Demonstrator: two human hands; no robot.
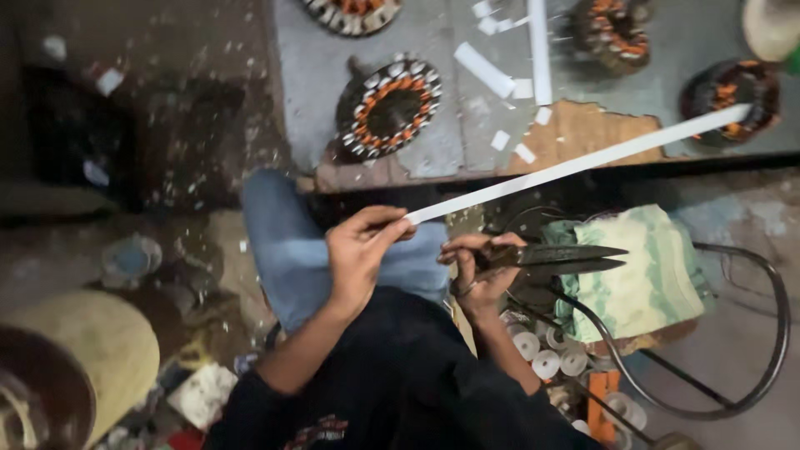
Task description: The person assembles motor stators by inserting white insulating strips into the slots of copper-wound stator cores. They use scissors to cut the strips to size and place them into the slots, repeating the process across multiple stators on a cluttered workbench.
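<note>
A single head-worn camera looks steeply down, close over the person's lap. The hands sit at mid-frame, the bench fills the upper centre and right, and the floor runs down the left side.

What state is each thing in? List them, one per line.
left hand: pinching the end of the white strip
white strip: long, uncut, held out straight
right hand: gripping the scissors
scissors: blades slightly parted, off the strip
stator: lying flat on the bench, copper windings showing
</note>
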